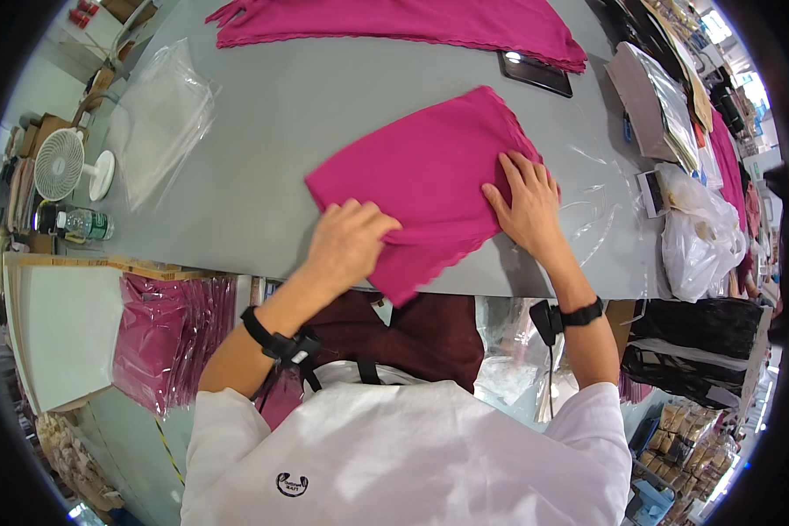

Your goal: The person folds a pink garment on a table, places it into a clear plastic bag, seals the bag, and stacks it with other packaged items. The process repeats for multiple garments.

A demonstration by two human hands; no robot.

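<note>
A magenta fabric garment [427, 158] lies folded on the grey table in front of me, with a scalloped edge on its right side. One lower corner of it hangs over the table's near edge. My left hand [348, 243] is curled over the lower left part, thumb and fingers pinching the cloth at a fold. On the right side of the garment, my right hand [529, 200] rests palm down with its fingers apart. A second magenta garment [394, 23] is spread along the far side, partly covering a black phone [539, 73].
Clear plastic bags [164, 112], a small white fan [60, 164] and a plastic bottle [87, 223] stand at left. Stacked papers [651, 105] and a white plastic bag [700, 230] sit at right. Bagged magenta garments [171, 335] fill a shelf below the table [263, 138].
</note>
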